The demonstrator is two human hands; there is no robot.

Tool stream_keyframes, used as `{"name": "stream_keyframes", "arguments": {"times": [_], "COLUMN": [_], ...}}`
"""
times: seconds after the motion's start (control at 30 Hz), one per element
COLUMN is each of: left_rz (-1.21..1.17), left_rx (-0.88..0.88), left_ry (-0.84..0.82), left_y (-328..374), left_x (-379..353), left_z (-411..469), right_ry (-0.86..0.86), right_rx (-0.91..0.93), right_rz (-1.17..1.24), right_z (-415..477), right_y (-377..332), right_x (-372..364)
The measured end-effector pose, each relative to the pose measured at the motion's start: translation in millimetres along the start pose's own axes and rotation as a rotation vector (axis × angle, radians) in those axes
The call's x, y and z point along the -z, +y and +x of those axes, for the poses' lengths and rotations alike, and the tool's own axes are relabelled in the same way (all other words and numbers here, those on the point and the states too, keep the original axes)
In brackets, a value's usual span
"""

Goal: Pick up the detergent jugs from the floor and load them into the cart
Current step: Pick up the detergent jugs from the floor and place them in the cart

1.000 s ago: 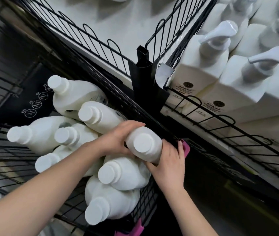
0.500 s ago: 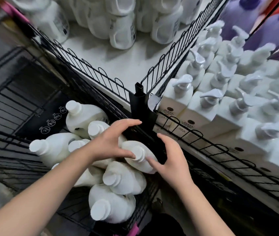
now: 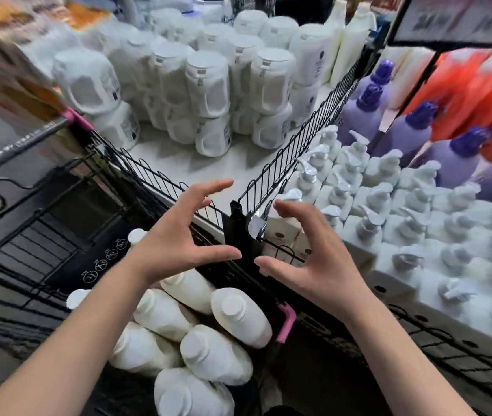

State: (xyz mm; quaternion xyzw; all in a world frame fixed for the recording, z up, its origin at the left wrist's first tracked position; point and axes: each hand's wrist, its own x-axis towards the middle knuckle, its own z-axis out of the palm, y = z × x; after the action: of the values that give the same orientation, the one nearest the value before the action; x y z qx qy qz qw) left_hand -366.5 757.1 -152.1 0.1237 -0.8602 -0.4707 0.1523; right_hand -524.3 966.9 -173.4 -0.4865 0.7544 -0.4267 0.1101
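Both hands lifted off the jugs (image 3: 240,316) in the cart (image 3: 58,235). Left hand (image 3: 175,235), right hand (image 3: 313,253): fingers spread, loosely curved, holding nothing.

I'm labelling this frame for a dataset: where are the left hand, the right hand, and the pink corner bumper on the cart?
left hand (image 3: 174,243): head view, on the back of the hand.
right hand (image 3: 316,262): head view, on the middle of the hand, below the fingers.
pink corner bumper (image 3: 287,325): head view, on the middle of the pink strip.

We see jugs (image 3: 240,316) lying piled in the cart (image 3: 43,235); pump bottles (image 3: 382,202) stand to its right, stacked jugs (image 3: 208,85) behind.
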Motion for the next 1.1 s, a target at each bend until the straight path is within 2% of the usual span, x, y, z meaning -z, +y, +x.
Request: {"name": "stream_keyframes", "arguments": {"times": [0.17,0.3,0.57,0.8,1.1], "left_rz": [-0.044,-0.093,-0.214,-0.279,-0.343], "left_rx": [-0.111,-0.258,-0.478,-0.66,-0.812], "left_ry": [-0.045,-0.16,-0.404,-0.642,-0.994], "left_y": [13,12,61,153,298], "left_x": [1,-10,-75,-172,-366], "left_z": [-8,-10,-17,-42,-135], "right_ry": [0.064,0.153,0.483,0.793,1.148], "right_rx": [-0.01,-0.091,-0.33,-0.456,-0.623], "right_rz": [-0.048,-0.08,-0.147,-0.215,-0.307], "right_z": [-20,-55,-171,-308,-536], "right_y": [-26,-47,-90,-116,-126], "right_x": [6,4,32,76,138]}}
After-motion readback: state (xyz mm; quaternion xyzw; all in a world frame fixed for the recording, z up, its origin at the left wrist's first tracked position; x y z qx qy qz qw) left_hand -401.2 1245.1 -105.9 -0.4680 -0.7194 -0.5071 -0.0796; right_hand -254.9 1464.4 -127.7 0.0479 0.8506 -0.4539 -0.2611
